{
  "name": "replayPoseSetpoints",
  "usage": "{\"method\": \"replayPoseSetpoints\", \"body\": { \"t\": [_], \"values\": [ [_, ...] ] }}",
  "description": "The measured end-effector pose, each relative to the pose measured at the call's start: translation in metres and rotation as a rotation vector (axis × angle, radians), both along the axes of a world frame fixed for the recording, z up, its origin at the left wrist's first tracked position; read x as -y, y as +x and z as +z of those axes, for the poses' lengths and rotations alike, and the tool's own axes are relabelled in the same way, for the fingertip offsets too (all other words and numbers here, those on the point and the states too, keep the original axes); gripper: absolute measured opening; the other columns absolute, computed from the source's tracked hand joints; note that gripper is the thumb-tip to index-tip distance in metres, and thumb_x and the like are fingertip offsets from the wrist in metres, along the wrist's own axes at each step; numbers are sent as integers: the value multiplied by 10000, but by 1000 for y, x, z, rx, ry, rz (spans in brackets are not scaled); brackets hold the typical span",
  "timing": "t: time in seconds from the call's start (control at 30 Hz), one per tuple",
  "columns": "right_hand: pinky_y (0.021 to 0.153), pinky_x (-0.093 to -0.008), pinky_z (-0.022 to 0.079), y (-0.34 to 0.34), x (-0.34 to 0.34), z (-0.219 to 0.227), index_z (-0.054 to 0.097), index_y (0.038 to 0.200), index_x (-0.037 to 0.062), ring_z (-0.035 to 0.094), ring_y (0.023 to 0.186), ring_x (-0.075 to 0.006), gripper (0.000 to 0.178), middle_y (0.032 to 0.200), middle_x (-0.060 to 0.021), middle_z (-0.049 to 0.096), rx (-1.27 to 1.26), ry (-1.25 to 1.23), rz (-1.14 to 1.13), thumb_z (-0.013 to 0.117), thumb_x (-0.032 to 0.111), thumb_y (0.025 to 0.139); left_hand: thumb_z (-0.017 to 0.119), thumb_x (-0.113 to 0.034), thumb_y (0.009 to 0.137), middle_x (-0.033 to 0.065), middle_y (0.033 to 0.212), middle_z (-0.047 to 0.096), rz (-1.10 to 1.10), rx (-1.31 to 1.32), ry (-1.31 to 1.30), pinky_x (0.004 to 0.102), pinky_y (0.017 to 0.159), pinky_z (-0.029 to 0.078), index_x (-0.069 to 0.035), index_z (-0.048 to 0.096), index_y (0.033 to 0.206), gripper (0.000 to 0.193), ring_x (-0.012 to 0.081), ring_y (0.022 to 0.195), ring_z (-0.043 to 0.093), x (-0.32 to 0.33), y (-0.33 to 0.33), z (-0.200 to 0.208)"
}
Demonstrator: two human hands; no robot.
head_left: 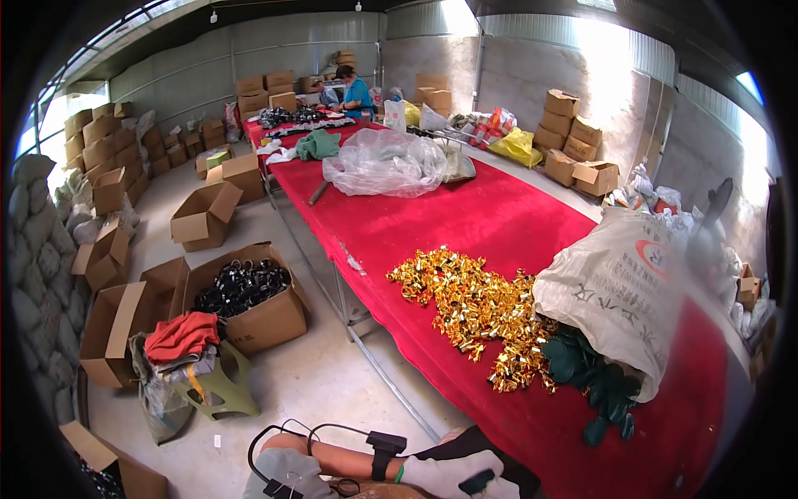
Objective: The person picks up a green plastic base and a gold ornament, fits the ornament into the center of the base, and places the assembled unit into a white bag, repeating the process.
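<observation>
At the lower edge my left forearm reaches in from the left, a black strap and small box round its wrist. My left hand (445, 473), in a white glove, is closed on a small dark green piece (476, 481), partly cut off by the frame. I cannot make out my right hand. On the red-covered table beside me, dark green rounded pieces (573, 359) spill from the mouth of a white woven sack (611, 287) lying on its side. Against them lies a heap of shiny gold pieces (470, 303).
Farther along the red table (499, 208) lies a clear plastic bag (386, 162), near a green cloth (317, 145). Left on the floor stand a box of black parts (245, 291) and a green stool (229, 387) with cloths. Another person (356, 90) works at the far end.
</observation>
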State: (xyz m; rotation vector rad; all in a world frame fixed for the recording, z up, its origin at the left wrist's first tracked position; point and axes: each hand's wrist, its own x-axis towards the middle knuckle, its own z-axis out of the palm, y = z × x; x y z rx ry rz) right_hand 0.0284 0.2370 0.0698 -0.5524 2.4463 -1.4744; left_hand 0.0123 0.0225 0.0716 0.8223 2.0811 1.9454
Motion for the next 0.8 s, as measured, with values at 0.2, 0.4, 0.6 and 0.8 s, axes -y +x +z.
{"method": "replayPoseSetpoints", "body": {
  "t": [0.2, 0.4, 0.6, 0.8],
  "values": [
    [556, -417, 506, -5, 15, 10, 690, 1269, 18, 625, 577, -334, 356, 734, -132, 654, 492, -113, -181, 692, 157, 941, 768, -27, 896, 90, 1024, 683, 1, 390, 192, 327, 691, 565, -62, 513, 1215, 410, 201, 846, 692, 4, 7, -5],
    [647, -484, 541, 6, 10, -11, 585, 1429, 32, 656, 740, -404, 489, 998, -200, 662, -511, 386, 80, 671, 143, 960, 727, 39, 959, 81, 1016, 705, -146, 1166, 635, 386, 760, 645, -77, 511, 1238, 371, 254, 884, 755, 11, 9, 20],
    [528, -421, 509, 9, 6, 0, 635, 1326, 21, 637, 601, -286, 304, 786, -116, 622, -52, -115, -115, 587, 146, 1053, 738, 0, 957, 76, 1023, 720, -133, 494, 230, 319, 709, 596, -74, 525, 1195, 328, 209, 868, 750, 4, 17, 10],
    [783, -450, 590, -34, -7, -55, 582, 1377, -39, 715, 991, -403, 444, 1120, -281, 675, -387, 285, 310, 655, 193, 1005, 891, -184, 780, 114, 1207, 548, 111, -146, -192, 361, 1063, 476, -57, 527, 1308, 654, 239, 1183, 563, 9, -1, -7]
  ]
}}
